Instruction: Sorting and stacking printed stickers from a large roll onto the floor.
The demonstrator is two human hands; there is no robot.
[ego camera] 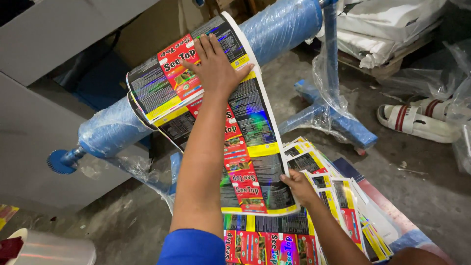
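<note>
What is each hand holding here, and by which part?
The right hand pinches the printed sheet at its lower right edge. The left hand lies flat on the sheet's upper part over the blue-wrapped roller, pressing rather than gripping.

Dusty grey concrete floor [417, 196], grey wall panels [29, 122], white sandals [417, 122] at the side.

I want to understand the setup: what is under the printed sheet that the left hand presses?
Under the printed sheet lies a blue plastic-wrapped roller. The left hand lies flat on the sheet; the roller's middle is covered.

Left hand [214, 66] flat, fingers spread; right hand [298, 185] pinching, arm bent.
</note>
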